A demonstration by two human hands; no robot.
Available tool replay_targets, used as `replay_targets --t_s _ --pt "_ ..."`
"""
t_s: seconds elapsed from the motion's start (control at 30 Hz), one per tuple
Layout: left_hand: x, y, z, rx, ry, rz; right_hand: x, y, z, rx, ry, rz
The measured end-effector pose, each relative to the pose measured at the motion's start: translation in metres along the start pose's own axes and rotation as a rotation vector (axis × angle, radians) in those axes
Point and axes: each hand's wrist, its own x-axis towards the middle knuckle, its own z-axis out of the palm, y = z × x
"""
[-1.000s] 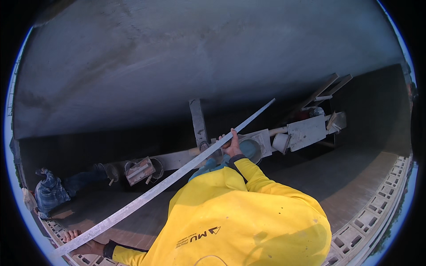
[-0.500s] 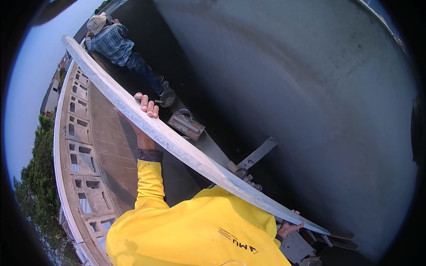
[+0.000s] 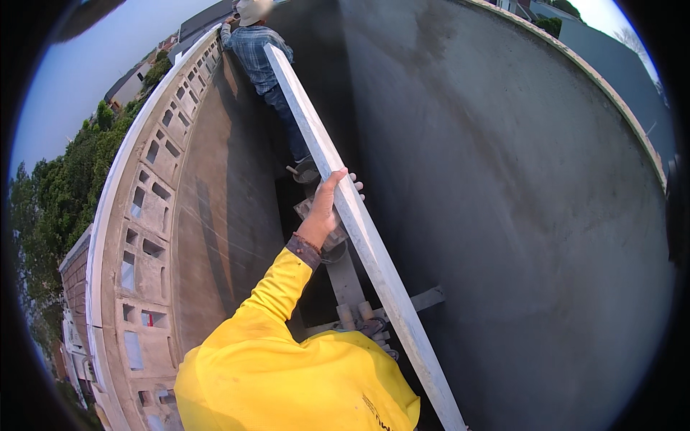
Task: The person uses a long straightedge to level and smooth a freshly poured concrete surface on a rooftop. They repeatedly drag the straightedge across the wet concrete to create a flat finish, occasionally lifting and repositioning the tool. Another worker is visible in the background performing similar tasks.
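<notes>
My left hand (image 3: 325,208) is closed round a long, pale grey straightedge (image 3: 388,291), a little above its middle, with the thumb on the near side and fingertips showing past the far edge. The straightedge slants from the upper middle down to the lower right, and its low end leaves the picture at the bottom. Its top end overlaps the view of a co-worker. My right hand is out of sight. Below my left hand, partly hidden by it, stand a bucket (image 3: 307,171) with a handle sticking out and a second dark bucket (image 3: 335,254).
A co-worker (image 3: 260,61) in a checked shirt and hat stands ahead by the low wall with openings (image 3: 147,244). A tall grey rendered wall (image 3: 503,215) rises on the right. Between them runs a narrow plank (image 3: 346,280), with a cross plank (image 3: 430,297) and round pale posts (image 3: 352,314).
The straightedge has swung from a flat slant to a steeper one, its top end moving right. My left hand has moved right with it. My right hand has left the view.
</notes>
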Motion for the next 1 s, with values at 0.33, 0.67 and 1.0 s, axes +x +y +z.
replay_targets --t_s 0.33,0.67,1.0 --pt "0.048 -0.192 -0.071 -0.102 0.113 -0.333 -0.038 -0.086 0.091 -0.354 -0.031 -0.474" --pt "-0.054 -0.320 -0.036 0.310 0.311 -0.689 -0.062 -0.206 0.109 -0.569 -0.023 -0.970" --pt "-0.060 -0.390 -0.079 0.508 0.390 -0.701 -0.085 -0.262 0.127 -0.659 0.000 -1.233"
